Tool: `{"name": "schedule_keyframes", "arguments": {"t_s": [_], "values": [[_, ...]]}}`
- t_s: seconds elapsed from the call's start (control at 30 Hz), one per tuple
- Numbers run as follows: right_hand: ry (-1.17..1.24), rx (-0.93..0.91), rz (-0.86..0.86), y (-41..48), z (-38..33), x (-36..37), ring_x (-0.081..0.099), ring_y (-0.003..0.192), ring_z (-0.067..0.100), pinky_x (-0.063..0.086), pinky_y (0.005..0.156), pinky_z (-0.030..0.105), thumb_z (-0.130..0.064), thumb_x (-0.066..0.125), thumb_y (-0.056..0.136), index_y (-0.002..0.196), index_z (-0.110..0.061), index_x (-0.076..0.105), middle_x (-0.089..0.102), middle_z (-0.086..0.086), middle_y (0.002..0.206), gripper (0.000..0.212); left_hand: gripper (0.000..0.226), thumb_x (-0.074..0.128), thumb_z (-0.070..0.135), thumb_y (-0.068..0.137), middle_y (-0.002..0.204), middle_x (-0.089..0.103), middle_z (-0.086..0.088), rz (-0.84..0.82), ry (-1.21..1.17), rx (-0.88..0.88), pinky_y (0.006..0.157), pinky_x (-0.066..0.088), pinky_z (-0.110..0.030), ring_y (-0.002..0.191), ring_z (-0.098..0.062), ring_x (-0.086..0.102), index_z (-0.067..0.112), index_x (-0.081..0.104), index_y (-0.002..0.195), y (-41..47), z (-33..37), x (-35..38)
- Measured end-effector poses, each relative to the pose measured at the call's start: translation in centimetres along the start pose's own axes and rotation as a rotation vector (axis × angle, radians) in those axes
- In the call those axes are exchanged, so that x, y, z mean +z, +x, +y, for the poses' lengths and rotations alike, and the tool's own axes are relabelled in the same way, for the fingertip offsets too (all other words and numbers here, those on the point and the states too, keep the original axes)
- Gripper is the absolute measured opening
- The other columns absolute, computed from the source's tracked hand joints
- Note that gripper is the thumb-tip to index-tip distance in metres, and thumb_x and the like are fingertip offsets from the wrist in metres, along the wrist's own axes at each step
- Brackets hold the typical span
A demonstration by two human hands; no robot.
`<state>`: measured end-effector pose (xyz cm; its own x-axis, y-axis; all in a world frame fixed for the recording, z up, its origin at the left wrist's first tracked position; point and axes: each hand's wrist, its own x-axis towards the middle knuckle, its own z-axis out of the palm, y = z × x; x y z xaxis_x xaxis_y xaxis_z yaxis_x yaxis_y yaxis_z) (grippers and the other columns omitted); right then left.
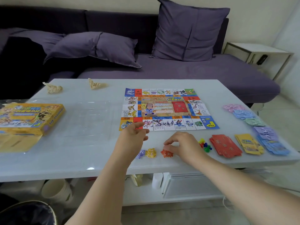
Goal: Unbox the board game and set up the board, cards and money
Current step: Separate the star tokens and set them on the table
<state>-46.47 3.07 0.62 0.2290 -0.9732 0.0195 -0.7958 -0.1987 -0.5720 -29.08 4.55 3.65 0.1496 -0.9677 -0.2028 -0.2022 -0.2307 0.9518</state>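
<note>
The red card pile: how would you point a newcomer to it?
Start at the game board on the white table. Near the table's front edge, past the board's near right corner, the red card pile lies between the small plastic pawns and the yellow card pile. It is the only red stack of cards.

2, 3, 4 on star tokens (pixel 151 153)

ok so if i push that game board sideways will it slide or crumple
The game board looks like a thin printed sheet, so it would probably buckle rather than move stiffly. The glossy table likely lets it slide easily. Lifted by one edge, it would probably flop.
</note>
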Motion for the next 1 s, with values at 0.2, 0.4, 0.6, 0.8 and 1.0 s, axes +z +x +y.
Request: {"name": "schedule_keyframes", "arguments": {"t_s": [0.2,0.4,0.6,0.8,1.0], "values": [[0.054,-0.078,0.053,-0.2,-0.1,-2.4,0.05,0.068,-0.016,0.034,0.064,0.002,-0.021,0.062,0.09,0.101,-0.015,0.073,0.064,-0.013,0.091,0.016,0.03,0.046,0.011,0.096,0.09,0.065,0.013,0.037,0.035,0.057,0.072,0.049,-0.024,0.088,-0.009,0.063,0.018,0.054,0.124,0.2,0.5,1.4],[0.092,0.012,0.097,-1.8,2.2,-6.7,0.053,0.06,-0.009,0.038,0.057,0.006,-0.02,0.062,0.09,0.093,-0.019,0.073,0.058,-0.027,0.059,0.011,0.026,0.045,0.014,0.096,0.1,0.066,0.011,-0.033,-0.009,0.167,0.075,0.046,-0.022,0.089,-0.004,0.062,0.024,0.055,0.118,-0.8,2.8,8.1],[0.045,0.238,0.179,-3.5,8.7,-11.1,0.063,0.089,0.006,0.043,0.075,0.013,-0.016,0.063,0.088,0.102,-0.019,0.073,0.071,-0.005,0.099,0.017,0.028,0.045,0.011,0.094,0.098,0.065,0.01,-0.174,0.092,0.218,0.07,0.051,-0.024,0.09,-0.01,0.064,0.024,0.058,0.115,-1.3,3.0,15.7],[0.113,0.364,0.142,-4.0,12.7,-12.1,0.057,0.084,0.007,0.042,0.074,0.019,-0.016,0.057,0.093,0.12,-0.012,0.065,0.069,0.002,0.108,0.028,0.034,0.049,0.013,0.093,0.118,0.064,0.009,-0.286,0.194,0.232,0.09,0.04,-0.017,0.109,-0.006,0.057,0.023,0.06,0.124,-2.1,2.7,20.0],[0.081,0.377,0.05,-3.5,12.9,-11.7,0.057,0.115,0.015,0.042,0.099,0.028,-0.018,0.052,0.094,0.123,-0.018,0.062,0.063,-0.001,0.125,0.031,0.039,0.042,0.009,0.091,0.099,0.065,0.006,-0.306,0.387,0.338,0.056,0.035,-0.003,0.077,-0.01,0.053,0.027,0.062,0.12,-2.2,2.6,21.9]]}}
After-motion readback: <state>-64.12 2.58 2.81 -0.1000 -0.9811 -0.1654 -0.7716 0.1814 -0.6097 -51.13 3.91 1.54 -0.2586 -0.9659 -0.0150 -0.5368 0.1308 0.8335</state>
